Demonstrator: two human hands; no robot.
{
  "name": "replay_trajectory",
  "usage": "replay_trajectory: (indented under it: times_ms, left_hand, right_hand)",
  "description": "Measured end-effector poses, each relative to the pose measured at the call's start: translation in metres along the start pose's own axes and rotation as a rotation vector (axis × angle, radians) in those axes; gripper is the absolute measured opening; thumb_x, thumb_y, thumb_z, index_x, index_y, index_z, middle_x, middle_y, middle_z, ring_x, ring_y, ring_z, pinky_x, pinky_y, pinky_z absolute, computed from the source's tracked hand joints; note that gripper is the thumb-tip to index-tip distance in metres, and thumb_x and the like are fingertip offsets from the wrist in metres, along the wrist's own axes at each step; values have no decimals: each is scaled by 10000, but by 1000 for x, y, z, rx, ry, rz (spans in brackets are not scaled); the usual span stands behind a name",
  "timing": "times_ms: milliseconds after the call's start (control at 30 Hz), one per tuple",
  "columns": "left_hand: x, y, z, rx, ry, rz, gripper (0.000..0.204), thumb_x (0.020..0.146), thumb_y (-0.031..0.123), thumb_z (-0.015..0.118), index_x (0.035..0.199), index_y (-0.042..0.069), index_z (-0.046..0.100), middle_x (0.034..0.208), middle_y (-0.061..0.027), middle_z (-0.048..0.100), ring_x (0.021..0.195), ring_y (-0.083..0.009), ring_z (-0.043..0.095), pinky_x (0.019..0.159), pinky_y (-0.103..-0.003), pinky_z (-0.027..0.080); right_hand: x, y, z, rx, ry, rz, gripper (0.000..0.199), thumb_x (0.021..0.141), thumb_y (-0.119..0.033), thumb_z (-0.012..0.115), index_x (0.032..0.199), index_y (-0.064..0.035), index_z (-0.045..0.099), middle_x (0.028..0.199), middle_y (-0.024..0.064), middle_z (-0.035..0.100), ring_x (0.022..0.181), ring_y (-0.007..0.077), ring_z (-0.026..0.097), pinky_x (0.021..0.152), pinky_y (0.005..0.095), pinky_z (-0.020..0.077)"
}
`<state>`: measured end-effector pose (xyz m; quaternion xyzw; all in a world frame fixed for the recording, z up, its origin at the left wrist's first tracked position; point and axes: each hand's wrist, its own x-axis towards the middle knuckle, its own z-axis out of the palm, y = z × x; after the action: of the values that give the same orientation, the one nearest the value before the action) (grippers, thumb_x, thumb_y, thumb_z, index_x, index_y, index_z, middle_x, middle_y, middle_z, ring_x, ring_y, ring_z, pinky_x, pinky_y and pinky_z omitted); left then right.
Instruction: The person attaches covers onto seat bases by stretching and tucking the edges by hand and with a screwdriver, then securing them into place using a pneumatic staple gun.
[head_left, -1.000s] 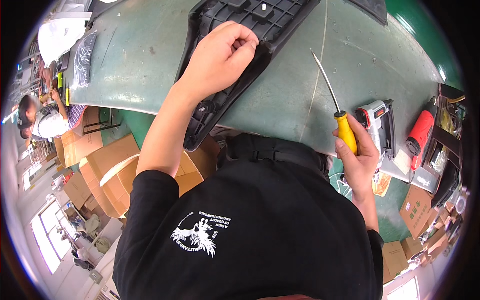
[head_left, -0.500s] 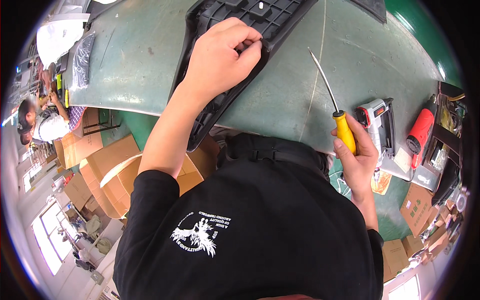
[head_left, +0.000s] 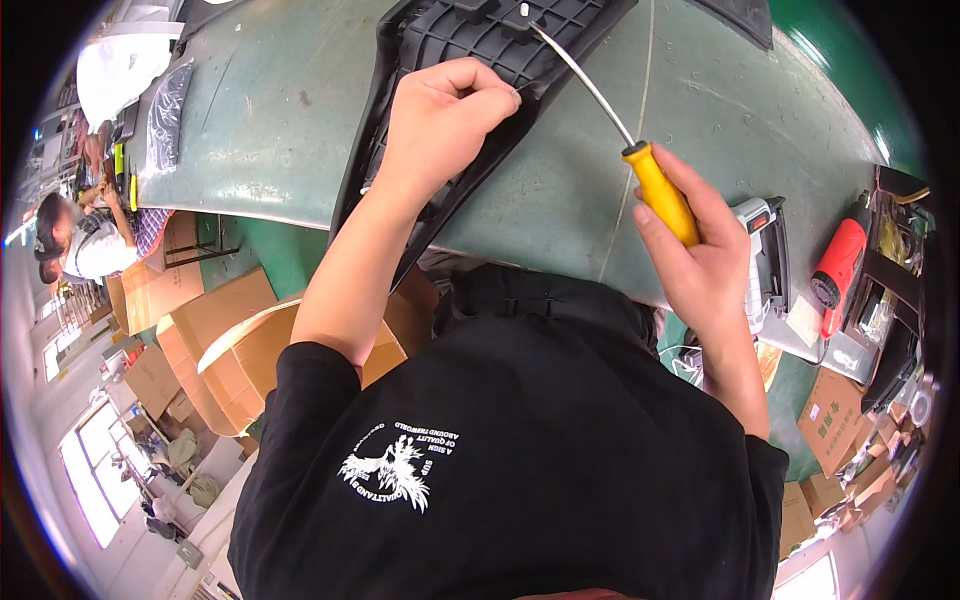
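Observation:
A long black ribbed plastic panel [head_left: 495,50] with a smooth black border lies at the far middle of the workbench. My left hand [head_left: 440,125] rests over it, thumb and forefinger pinched together by its right border; whatever they grip is hidden. My right hand [head_left: 700,235] is closed around the yellow handle of a screwdriver [head_left: 662,190], whose long metal shaft narrows to a thin tip. That tip points away to the upper left, over the panel beside a small white peg [head_left: 524,10]. I cannot tell whether it touches the panel.
On the green workbench [head_left: 270,130], a staple gun [head_left: 768,260] and a red heat gun [head_left: 843,255] lie to the right. Open cardboard boxes [head_left: 225,340] stand below the bench's left edge. Another person [head_left: 95,240] sits at the far left.
My right hand has lifted the screwdriver up and to the left, bringing its tip over the panel. My left hand has shifted slightly, still pinched.

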<state>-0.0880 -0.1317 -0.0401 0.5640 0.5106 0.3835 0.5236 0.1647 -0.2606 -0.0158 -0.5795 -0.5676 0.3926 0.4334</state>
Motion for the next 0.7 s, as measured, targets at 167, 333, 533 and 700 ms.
replay_trajectory:
  times_ms: [167,333,533,700]
  left_hand:
    - [2,-4,-23,-347,-126,160,101,884,-72,627,871,-69,727,931,-134,686,823,-179,618,756,-284,466]
    - [-9,21,-64,-101,67,313,111,928,77,713,923,-25,754,902,-58,723,784,-108,630,730,-266,508]
    - [-10,0,-196,1413,502,-239,367,931,174,743,1231,-31,692,1169,-197,740,1064,-262,727,876,-380,570]
    - [33,-8,-112,195,-33,160,470,924,129,743,1381,79,644,1216,-158,713,1088,-297,687,936,-368,550]
  right_hand:
    - [8,3,-1,-152,-72,-23,520,952,21,719,1457,-26,606,1234,105,709,1107,146,681,1005,293,522]
    - [1,13,-1,-76,-33,61,515,898,-5,766,1399,-15,645,1251,173,719,1118,227,700,991,323,525]
    - [0,8,-1,-49,-58,124,518,915,-15,769,1414,-5,634,1261,162,715,1126,193,688,996,311,521]
    - [-8,14,-7,-27,-46,239,531,926,-22,768,1437,-16,623,1264,146,715,1131,158,670,992,295,516]
